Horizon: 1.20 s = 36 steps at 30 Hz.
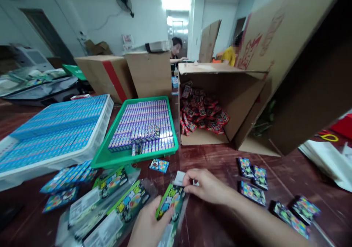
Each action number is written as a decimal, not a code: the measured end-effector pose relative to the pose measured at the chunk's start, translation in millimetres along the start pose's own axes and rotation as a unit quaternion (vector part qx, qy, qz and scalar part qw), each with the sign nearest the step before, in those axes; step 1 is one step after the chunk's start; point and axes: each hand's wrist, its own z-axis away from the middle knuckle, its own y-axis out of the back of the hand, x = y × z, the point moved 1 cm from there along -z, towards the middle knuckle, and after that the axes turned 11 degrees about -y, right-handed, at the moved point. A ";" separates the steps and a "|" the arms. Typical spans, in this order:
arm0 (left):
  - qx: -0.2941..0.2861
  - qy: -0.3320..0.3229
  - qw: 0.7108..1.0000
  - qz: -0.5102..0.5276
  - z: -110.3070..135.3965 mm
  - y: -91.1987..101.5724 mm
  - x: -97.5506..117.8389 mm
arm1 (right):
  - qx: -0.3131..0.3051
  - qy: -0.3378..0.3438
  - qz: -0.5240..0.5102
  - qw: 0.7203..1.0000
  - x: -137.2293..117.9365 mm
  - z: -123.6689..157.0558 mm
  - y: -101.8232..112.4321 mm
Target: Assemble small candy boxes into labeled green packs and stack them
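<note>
My left hand (152,219) is closed round the side of a green and black printed packet (171,199) in a clear plastic sleeve, thumb on its front. At the packet's top end, my right hand (205,184) pinches its edge beside a small white flap (179,178). Whether that flap belongs to the sleeve I cannot tell. Left of my left hand, similar green packets (129,206) in clear sleeves lie overlapping on the table. A small blue card box (159,165) lies just beyond my hands.
A green tray (134,162) holds rows of small purple boxes; a white crate (52,165) holds blue ones. An open carton (203,140) contains red packets. Several small colourful boxes (252,192) lie at right. Two people (231,56) are behind the cartons.
</note>
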 end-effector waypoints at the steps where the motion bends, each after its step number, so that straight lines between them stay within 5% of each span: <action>1: -0.003 -0.008 1.000 0.005 -0.4 0.6 0.2 | -0.004 0.000 -0.001 1.000 -0.4 -3.5 -3.4; 8: 0.010 -0.035 0.999 0.034 -4.6 8.4 4.8 | 0.016 0.044 0.001 0.999 -9.0 -11.3 -25.9; 15: -0.044 -0.020 0.987 0.152 -2.2 5.9 1.5 | 0.047 0.054 0.020 0.997 -6.6 -12.6 -42.4; 27: -0.001 0.011 0.975 0.222 4.8 1.6 3.9 | 0.012 0.047 0.077 0.996 -13.9 -20.7 -43.7; 36: 0.071 0.031 0.960 0.270 4.1 7.1 2.1 | 0.137 0.068 0.073 0.986 -13.8 -22.0 -50.5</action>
